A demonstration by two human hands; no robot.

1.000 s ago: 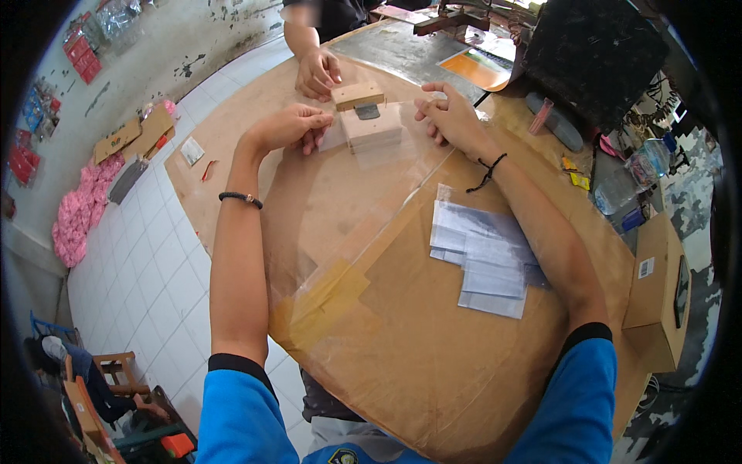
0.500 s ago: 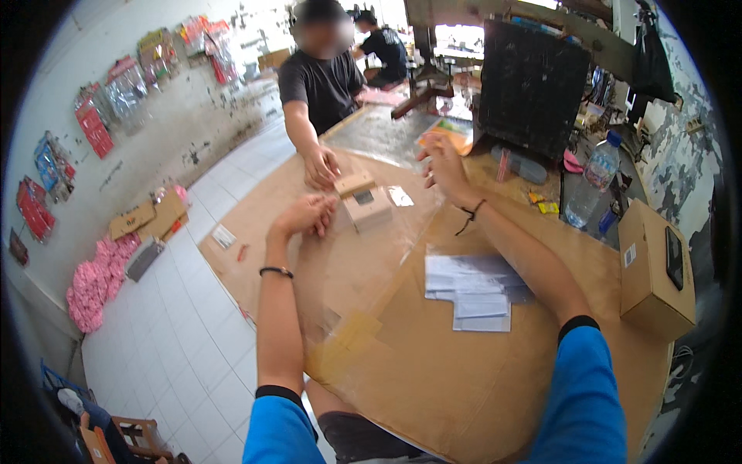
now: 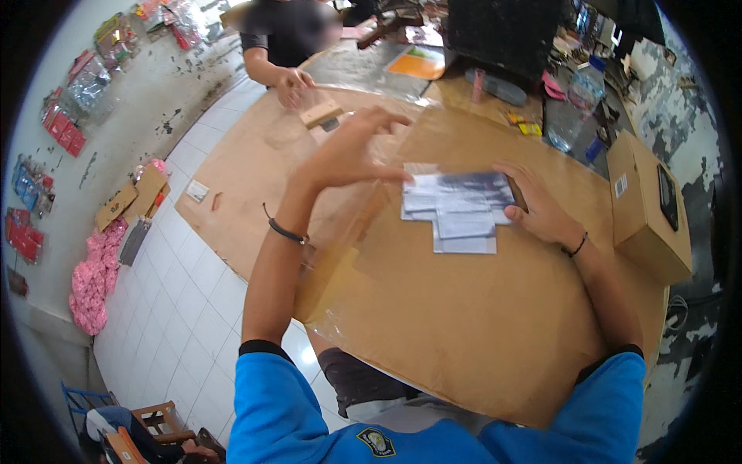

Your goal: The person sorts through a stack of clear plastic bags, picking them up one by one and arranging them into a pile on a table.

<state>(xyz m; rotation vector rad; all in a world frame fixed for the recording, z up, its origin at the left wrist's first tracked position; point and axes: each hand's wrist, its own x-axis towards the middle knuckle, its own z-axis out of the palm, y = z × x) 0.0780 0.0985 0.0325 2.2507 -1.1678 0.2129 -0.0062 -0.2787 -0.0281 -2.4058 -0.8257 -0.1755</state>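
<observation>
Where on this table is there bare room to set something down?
The largest bare patch is the brown tabletop between the pale flat packets and the blue shirt. A smaller one lies between the reddish strip and the left forearm. It is crowded around the packets, between the left hand and right hand, and at the wooden block.
</observation>
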